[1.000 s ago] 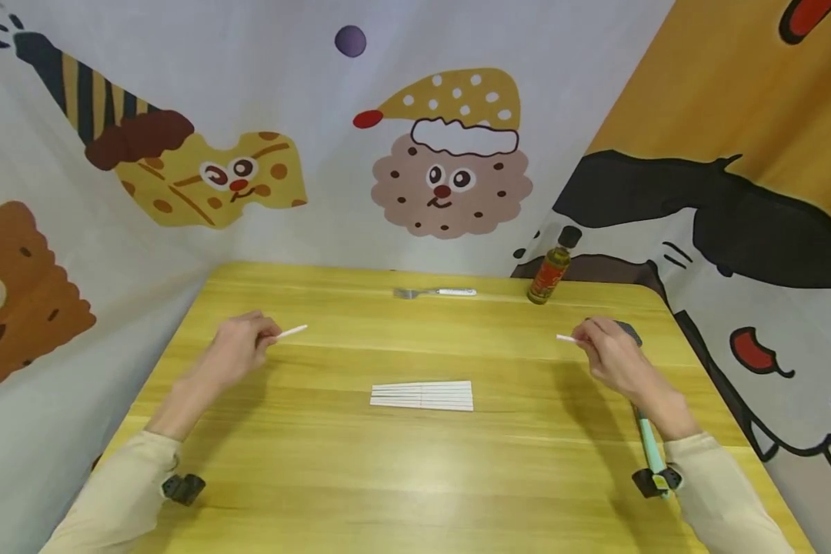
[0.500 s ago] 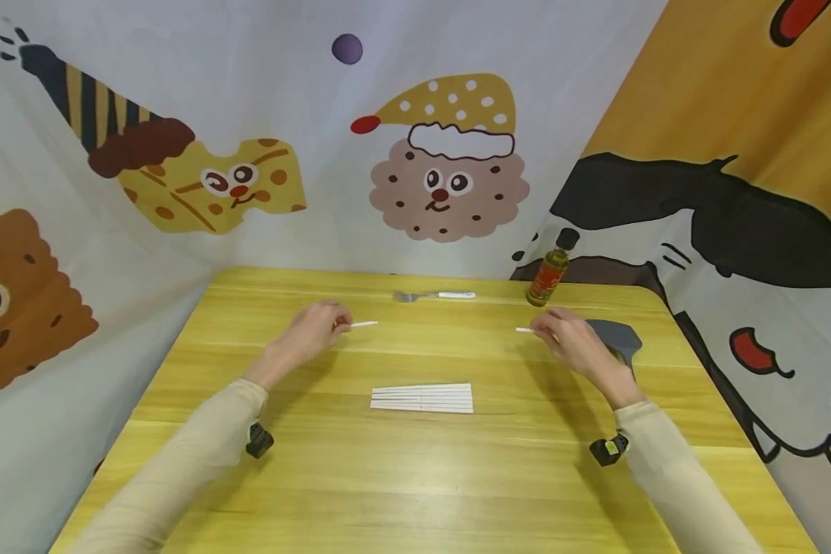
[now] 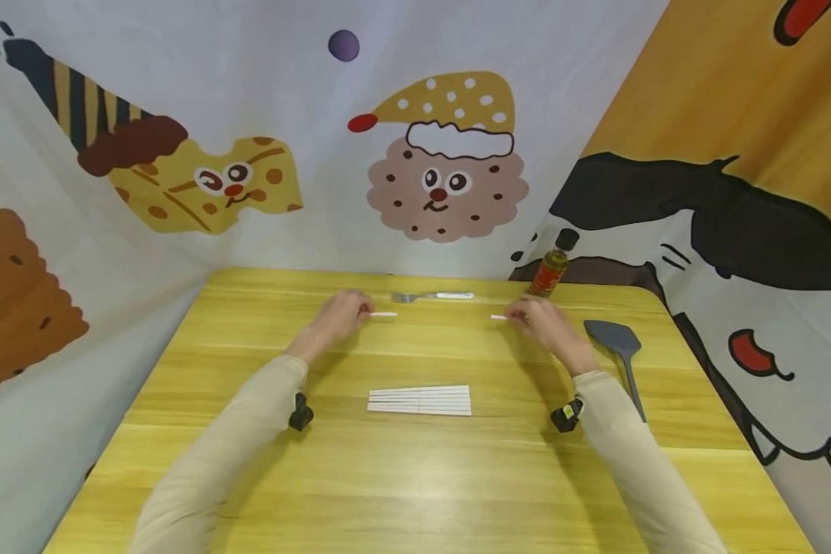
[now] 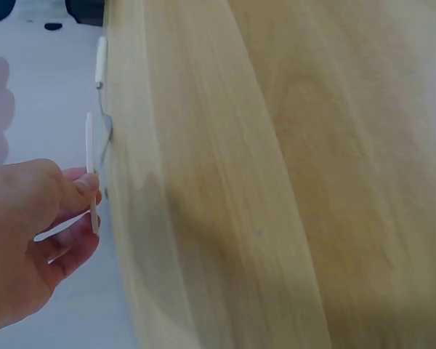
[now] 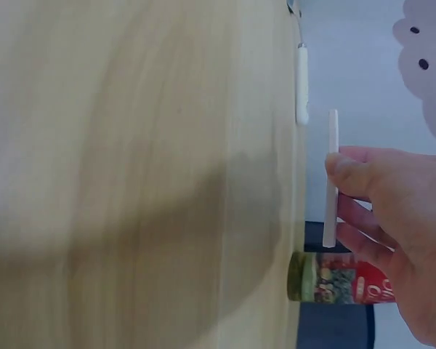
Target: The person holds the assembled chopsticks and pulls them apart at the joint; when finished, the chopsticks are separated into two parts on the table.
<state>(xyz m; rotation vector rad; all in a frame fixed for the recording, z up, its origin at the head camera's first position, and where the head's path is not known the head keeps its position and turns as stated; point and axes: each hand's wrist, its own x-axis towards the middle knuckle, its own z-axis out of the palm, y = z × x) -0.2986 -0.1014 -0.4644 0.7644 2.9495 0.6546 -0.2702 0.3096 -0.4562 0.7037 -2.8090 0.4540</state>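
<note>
My left hand pinches a short, thin white stick between thumb and fingertips, above the far part of the table. The left wrist view shows this stick standing out past the thumb, its lower end against the other fingers. My right hand pinches a similar white stick, its tip pointing toward the left hand. The two sticks are apart, roughly in line. Nearer on the table lies a flat row of several white strips, side by side and slightly fanned.
A fork with a white handle lies near the table's back edge. Behind my right hand stands a black-capped bottle with a red label. A grey spatula lies to the right, its handle partly under my right sleeve. A printed curtain hangs behind.
Both hands have moved inward toward each other and slightly farther back, each with its white stick. The spatula head, partly covered before, now shows fully. The strips and fork have stayed put.
</note>
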